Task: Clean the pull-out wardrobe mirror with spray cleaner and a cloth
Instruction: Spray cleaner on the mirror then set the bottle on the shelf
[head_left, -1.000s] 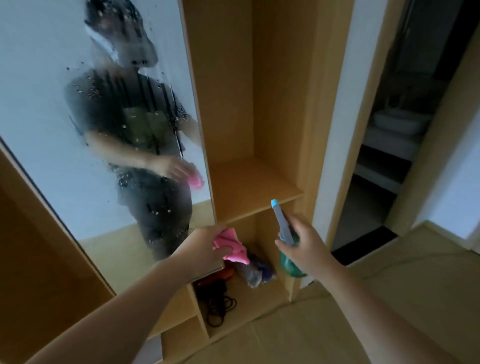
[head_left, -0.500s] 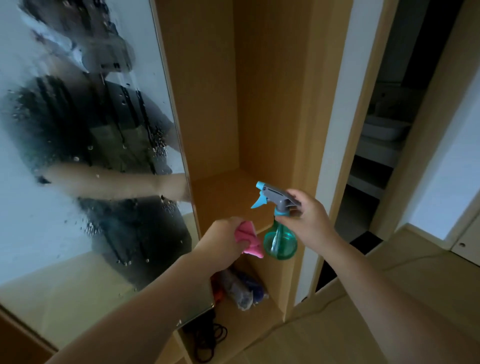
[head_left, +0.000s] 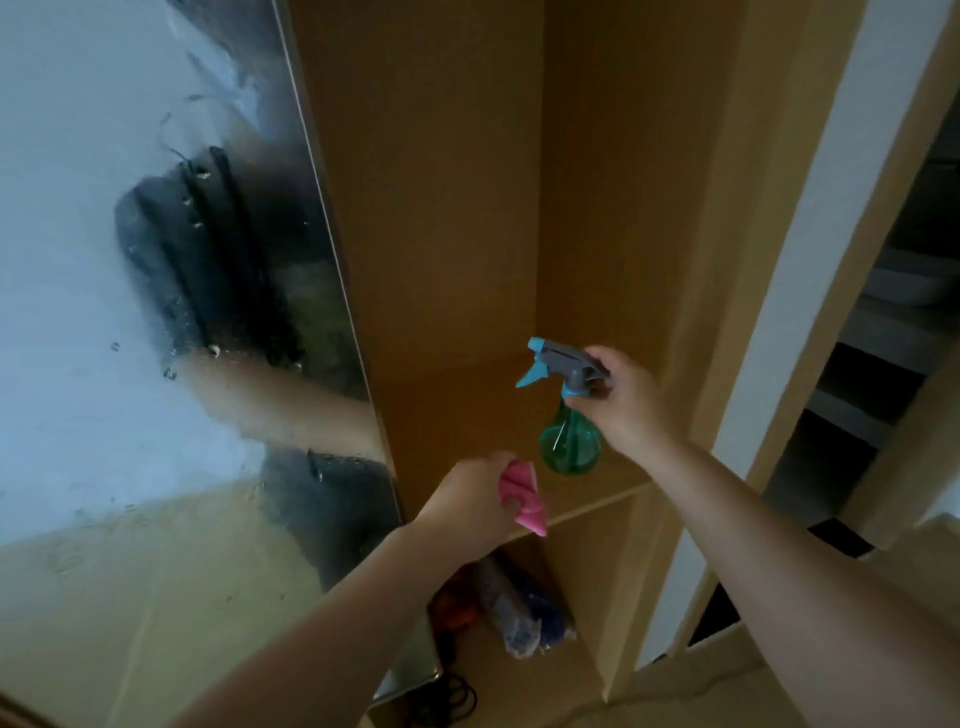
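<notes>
Left hand (head_left: 467, 501) nearest, fingers bunched round the pink cloth (head_left: 522, 496), just right of the mirror (head_left: 104, 405), which is wet with droplets. Right hand (head_left: 628, 402) grips the spray bottle (head_left: 569, 441) by its neck, at the wardrobe shelf (head_left: 457, 415).

Light-wood wardrobe (head_left: 441, 208), open-fronted, plain back panel. One shelf (head_left: 467, 405) at mid height; lower compartment (head_left: 550, 675) beneath holds a clear-bagged bundle (head_left: 511, 613), an orange item (head_left: 457, 608), unidentified, and a coiled black cable (head_left: 452, 696). Right of the carcass: white wall strip (head_left: 810, 234), then a dark doorway (head_left: 893, 389) with a pale basin (head_left: 914, 280) inside. Light wood floor (head_left: 701, 691). Lighting dim, daylight-toned.
</notes>
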